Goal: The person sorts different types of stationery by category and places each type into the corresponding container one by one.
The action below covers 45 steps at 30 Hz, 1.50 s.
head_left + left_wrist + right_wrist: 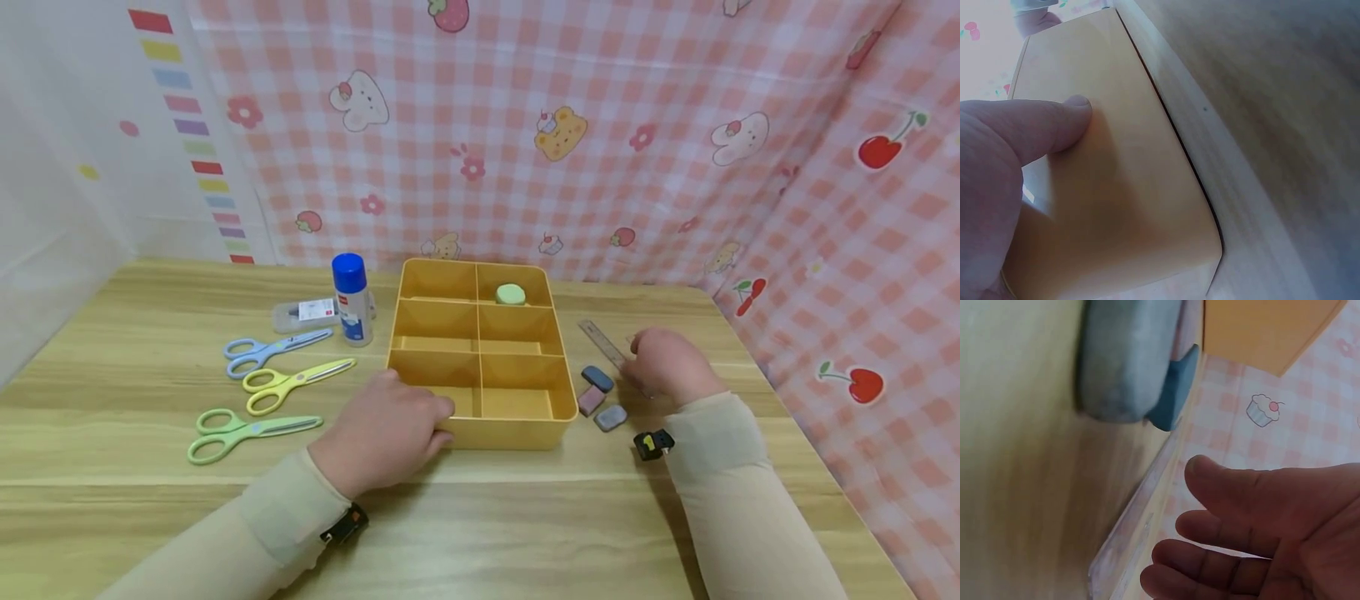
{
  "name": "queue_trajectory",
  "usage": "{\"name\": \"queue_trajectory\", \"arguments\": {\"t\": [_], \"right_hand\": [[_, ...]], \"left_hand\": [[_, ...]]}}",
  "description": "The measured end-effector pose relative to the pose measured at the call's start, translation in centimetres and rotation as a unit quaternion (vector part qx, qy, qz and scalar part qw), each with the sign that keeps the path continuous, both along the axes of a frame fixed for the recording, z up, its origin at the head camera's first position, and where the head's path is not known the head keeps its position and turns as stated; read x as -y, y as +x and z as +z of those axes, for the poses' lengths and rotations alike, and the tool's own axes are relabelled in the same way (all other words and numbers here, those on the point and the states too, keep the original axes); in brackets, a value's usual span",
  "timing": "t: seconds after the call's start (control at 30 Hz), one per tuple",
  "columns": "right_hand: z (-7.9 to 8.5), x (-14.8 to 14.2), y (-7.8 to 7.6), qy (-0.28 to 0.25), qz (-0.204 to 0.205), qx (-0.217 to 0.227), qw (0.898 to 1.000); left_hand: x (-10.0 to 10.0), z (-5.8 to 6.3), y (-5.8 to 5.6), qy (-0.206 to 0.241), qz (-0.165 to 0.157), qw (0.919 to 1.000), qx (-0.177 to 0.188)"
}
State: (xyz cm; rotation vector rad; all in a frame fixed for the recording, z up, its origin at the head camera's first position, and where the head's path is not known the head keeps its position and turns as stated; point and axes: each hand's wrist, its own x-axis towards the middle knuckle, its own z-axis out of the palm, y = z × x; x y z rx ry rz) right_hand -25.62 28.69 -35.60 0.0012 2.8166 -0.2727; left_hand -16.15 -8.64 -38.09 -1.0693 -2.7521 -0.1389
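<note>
A yellow divided organizer box (480, 434) stands mid-table, with a pale green round item (511, 294) in its back right compartment. My left hand (390, 429) grips the box's front left part, its thumb (1063, 122) pressed flat on the outer front wall; its other fingers are hidden. My right hand (667, 367) hovers beside a clear ruler (602, 343) on the table, right of the box. In the right wrist view its fingers are loosely bent with nothing between them, apart from the ruler (1125, 534).
A dark blue eraser (597, 379), a pink eraser (591, 400) and a grey eraser (611, 417) lie between box and right hand. To the left are blue scissors (258, 353), yellow scissors (288, 383), green scissors (240, 431), a blue-capped glue bottle (352, 304) and a clear case (300, 315).
</note>
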Motion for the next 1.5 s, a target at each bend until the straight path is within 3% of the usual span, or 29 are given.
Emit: {"name": "queue_trajectory", "arguments": {"t": [0.43, 0.77, 1.03, 1.5], "right_hand": [[-1.2, 0.2, 0.1, 0.021, 0.033, -0.019, 0.999], [-0.9, 0.3, 0.4, 0.027, 0.046, -0.014, 0.998], [-1.1, 0.2, 0.4, 0.01, 0.015, 0.015, 1.0], [-1.1, -0.4, 0.3, 0.021, 0.052, -0.014, 0.998]], "left_hand": [[0.0, -0.1, 0.0, 0.0, -0.003, 1.0, -0.004], [0.0, 0.1, 0.1, 0.002, -0.002, 1.0, -0.005], [0.1, 0.0, 0.1, 0.002, 0.002, 1.0, 0.008], [0.0, -0.1, 0.0, -0.002, 0.001, 1.0, 0.005]]}}
